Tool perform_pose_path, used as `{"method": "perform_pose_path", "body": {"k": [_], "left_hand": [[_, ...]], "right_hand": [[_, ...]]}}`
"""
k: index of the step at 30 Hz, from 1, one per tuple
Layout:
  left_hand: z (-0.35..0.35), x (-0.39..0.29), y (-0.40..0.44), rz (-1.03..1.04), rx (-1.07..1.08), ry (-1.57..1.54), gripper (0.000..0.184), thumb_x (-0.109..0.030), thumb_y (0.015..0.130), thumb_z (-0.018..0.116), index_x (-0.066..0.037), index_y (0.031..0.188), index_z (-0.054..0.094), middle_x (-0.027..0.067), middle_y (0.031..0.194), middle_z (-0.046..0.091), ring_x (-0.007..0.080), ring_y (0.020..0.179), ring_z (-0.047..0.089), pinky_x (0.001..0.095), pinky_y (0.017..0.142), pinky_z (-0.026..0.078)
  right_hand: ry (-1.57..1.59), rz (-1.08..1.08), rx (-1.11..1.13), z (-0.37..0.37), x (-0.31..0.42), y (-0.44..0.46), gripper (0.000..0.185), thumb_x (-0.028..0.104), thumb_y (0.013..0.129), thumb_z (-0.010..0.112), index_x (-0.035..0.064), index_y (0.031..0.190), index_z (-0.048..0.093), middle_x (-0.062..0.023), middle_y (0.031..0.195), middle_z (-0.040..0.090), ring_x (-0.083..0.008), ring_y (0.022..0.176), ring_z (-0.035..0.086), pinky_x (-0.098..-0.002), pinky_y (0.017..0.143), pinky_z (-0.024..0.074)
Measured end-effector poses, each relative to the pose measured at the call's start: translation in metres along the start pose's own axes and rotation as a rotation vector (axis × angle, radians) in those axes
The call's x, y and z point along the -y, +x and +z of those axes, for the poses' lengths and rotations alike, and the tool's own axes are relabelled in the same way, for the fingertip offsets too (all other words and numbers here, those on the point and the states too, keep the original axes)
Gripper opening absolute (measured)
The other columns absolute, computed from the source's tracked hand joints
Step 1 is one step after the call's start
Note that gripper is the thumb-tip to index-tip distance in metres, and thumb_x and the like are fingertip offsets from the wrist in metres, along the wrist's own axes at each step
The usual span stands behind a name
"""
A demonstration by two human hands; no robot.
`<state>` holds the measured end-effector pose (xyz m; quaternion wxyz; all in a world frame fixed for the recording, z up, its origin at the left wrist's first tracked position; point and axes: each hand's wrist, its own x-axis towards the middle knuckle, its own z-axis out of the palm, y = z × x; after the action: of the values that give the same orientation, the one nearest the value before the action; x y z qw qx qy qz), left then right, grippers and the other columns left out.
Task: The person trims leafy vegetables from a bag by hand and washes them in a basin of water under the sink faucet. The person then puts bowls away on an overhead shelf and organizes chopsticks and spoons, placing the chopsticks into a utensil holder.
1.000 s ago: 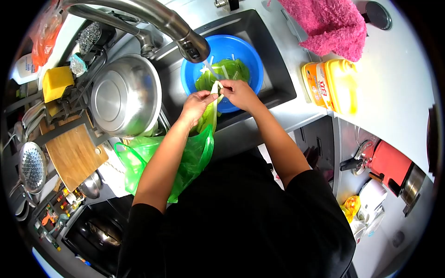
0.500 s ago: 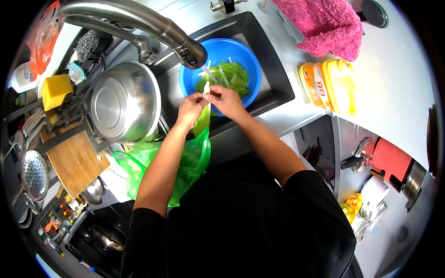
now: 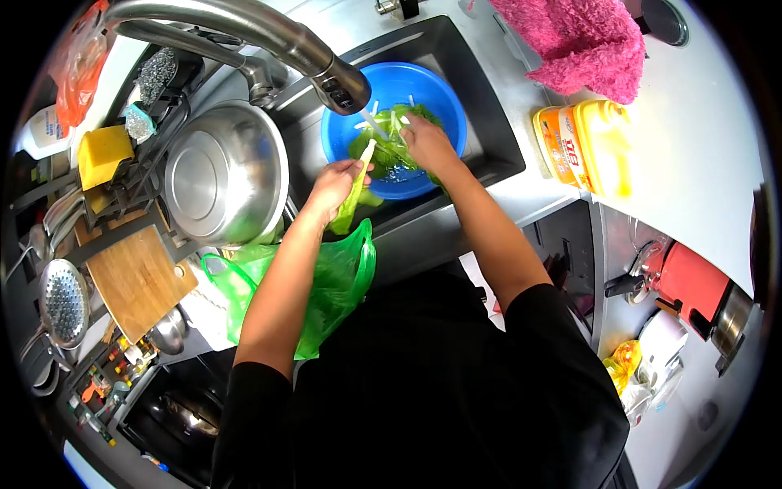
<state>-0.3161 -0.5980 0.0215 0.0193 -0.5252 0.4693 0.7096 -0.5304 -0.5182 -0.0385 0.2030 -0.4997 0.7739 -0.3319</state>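
Observation:
My left hand [image 3: 332, 189] is closed on a pale green lettuce stalk [image 3: 352, 196], held upright at the near left rim of a blue basin [image 3: 452, 106]. Over the basin, my right hand [image 3: 429, 144] pinches a lettuce leaf [image 3: 405, 121], its pale stem end showing at the fingertips. Loose green leaves [image 3: 383, 145] lie in water inside the basin. From the faucet [image 3: 346, 88] a stream runs down onto them. Below my left forearm hangs a green plastic bag [image 3: 338, 277].
The basin stands in a dark sink [image 3: 489, 151]. A large steel bowl [image 3: 224, 175] leans at its left, near a yellow sponge [image 3: 106, 155] and a cutting board [image 3: 138, 281]. On the right counter are a yellow jug [image 3: 582, 147] and a pink cloth [image 3: 578, 41].
My hands were together on the lettuce. My right hand has moved away, up and right over the basin with a leaf, while my left keeps the stalk near the rim.

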Motion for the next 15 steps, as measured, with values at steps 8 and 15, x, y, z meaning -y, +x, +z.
{"method": "perform_pose_path", "body": {"k": [8,15], "left_hand": [[0.018,-0.01,-0.003,-0.012,-0.01,-0.164,0.028,-0.021,0.104,0.057,-0.001,0.125,0.059,0.0098,0.098,0.068,0.0173,0.092,0.066,0.0287,0.084,0.052],[0.022,-0.026,-0.003,0.391,0.003,0.19,0.027,-0.007,0.093,0.073,-0.001,0.115,0.057,0.0057,0.098,0.069,0.0133,0.09,0.067,0.0254,0.079,0.052]], "right_hand": [[1.107,0.361,0.256,0.016,0.042,-0.023,0.039,0.019,0.089,0.078,-0.0033,0.12,0.068,-0.011,0.101,0.075,-0.0109,0.09,0.067,-0.028,0.076,0.0543],[0.883,0.465,0.236,-0.008,0.058,-0.023,0.031,0.019,0.09,0.076,-0.0041,0.111,0.073,-0.0077,0.091,0.076,-0.0123,0.077,0.07,-0.0275,0.067,0.0559]]}}
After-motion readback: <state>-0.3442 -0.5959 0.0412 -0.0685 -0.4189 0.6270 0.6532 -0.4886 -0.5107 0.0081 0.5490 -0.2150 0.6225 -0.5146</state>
